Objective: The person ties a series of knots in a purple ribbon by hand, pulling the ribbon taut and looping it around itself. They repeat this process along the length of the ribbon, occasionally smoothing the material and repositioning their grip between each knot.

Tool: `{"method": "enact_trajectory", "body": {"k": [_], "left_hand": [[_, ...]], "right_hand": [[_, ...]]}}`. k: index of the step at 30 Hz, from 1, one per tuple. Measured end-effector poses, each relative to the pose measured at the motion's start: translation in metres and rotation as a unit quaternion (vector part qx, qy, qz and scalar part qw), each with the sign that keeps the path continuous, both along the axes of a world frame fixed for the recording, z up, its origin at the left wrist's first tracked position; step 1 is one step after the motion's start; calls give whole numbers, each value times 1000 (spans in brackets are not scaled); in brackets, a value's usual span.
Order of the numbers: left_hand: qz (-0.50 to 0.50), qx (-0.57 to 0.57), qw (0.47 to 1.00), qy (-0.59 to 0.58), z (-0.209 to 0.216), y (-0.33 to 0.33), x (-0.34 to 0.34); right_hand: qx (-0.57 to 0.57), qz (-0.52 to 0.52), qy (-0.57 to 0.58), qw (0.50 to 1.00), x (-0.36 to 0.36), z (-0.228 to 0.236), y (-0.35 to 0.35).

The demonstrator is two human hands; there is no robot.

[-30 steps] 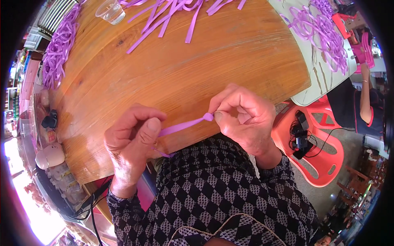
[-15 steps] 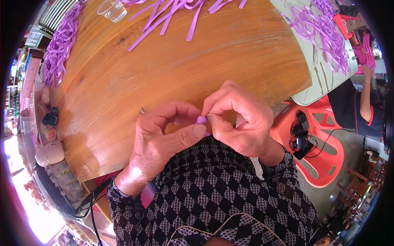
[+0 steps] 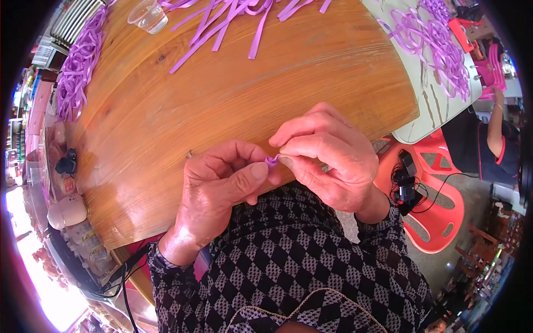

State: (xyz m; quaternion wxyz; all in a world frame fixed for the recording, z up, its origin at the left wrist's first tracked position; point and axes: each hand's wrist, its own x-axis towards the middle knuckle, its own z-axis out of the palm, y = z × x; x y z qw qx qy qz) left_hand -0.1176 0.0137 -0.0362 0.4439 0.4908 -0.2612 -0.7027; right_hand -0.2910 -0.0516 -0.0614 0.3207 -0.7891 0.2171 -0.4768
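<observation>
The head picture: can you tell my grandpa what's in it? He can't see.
A left hand pinches a small purple ribbon, the right hand at its end, over the near edge of a wooden table. More ribbons and a clear cup are at the far side.

A satiny purple ribbon (image 3: pixel 271 161) is pinched at the thumb and fingers of the left of the two hands (image 3: pixel 219 180), only a small, crumpled bit being left exposed. Its right end is met by the right fingertips (image 3: pixel 285 161); whether it is knotted cannot be told.
</observation>
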Motion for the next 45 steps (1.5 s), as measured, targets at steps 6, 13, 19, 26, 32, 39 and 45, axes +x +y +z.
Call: {"method": "enact_trajectory", "body": {"k": [6, 13, 19, 26, 32, 39, 45], "left_hand": [[25, 11, 997, -77, -3, 2, -2], [58, 20, 997, -36, -6, 2, -6], [57, 49, 997, 14, -7, 0, -3], [59, 55, 997, -1, -5, 0, -4], [64, 58, 996, -1, -4, -4, -4], [27, 38, 996, -82, -2, -3, 1], [44, 73, 996, -41, -7, -5, 4]], "right_hand": [[12, 16, -2, 1000, 3, -2, -1], [53, 58, 4, 997, 2, -1, -5], [122, 39, -17, 992, 1, -6, -1], [101, 70, 1, 992, 5, -6, -2], [44, 41, -5, 998, 6, -8, -2], [44, 62, 14, 997, 5, -5, -3], [45, 47, 9, 998, 9, -4, 0]]}}
